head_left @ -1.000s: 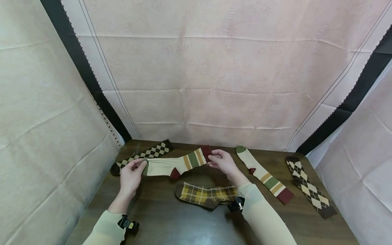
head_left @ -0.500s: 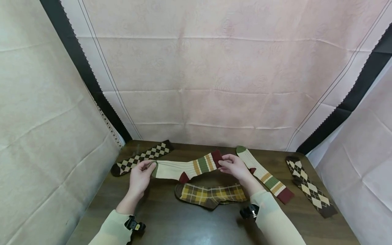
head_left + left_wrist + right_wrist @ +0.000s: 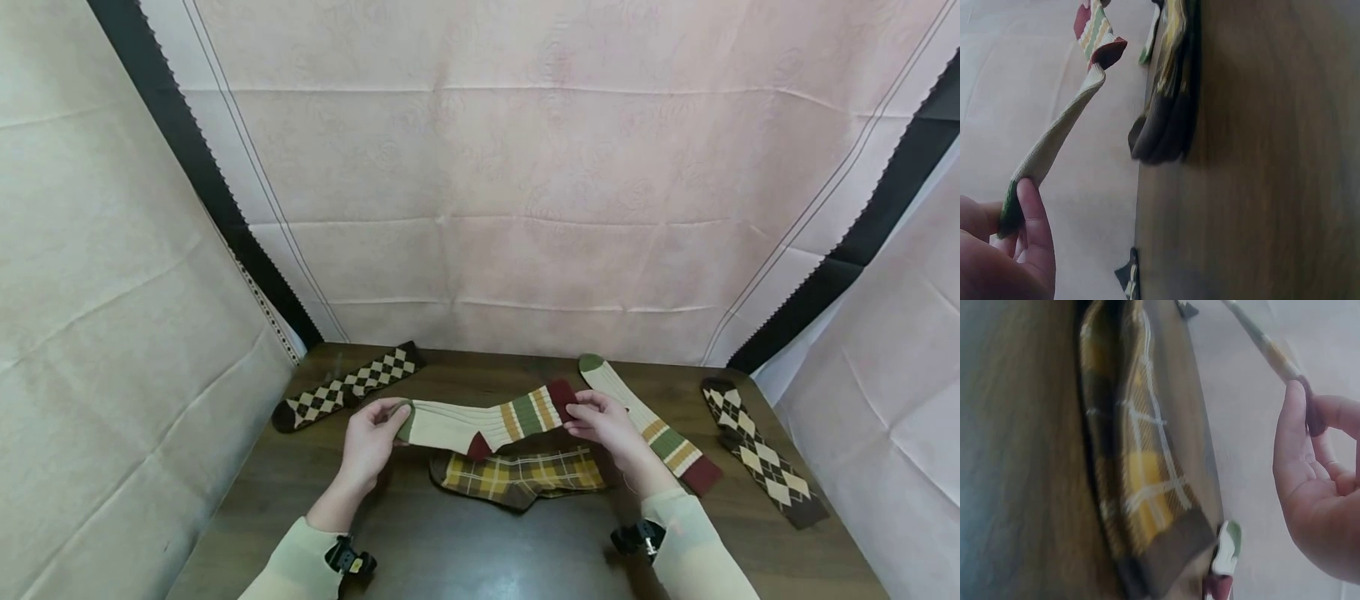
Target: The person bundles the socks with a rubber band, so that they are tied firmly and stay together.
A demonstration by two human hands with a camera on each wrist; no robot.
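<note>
A cream sock with green, orange and maroon bands is stretched sideways between both hands, raised off the table. My left hand pinches its green toe, which the left wrist view shows between thumb and fingers. The maroon cuff is pinched by my right hand, seen also in the right wrist view. Just below the held sock lies a yellow-brown plaid sock pair, its upper edge partly covered in the head view. To the right, a matching cream striped sock lies slantwise, partly behind the right hand.
At the back left of the dark wooden table lies a black-and-cream checked sock. A brown-and-cream argyle sock lies near the right edge. Pale cloth walls stand behind and at both sides.
Both hands have moved to the right and slightly toward the person, carrying the stretched cream sock from beside the checked sock to above the plaid pair. The socks on the table stayed put.
</note>
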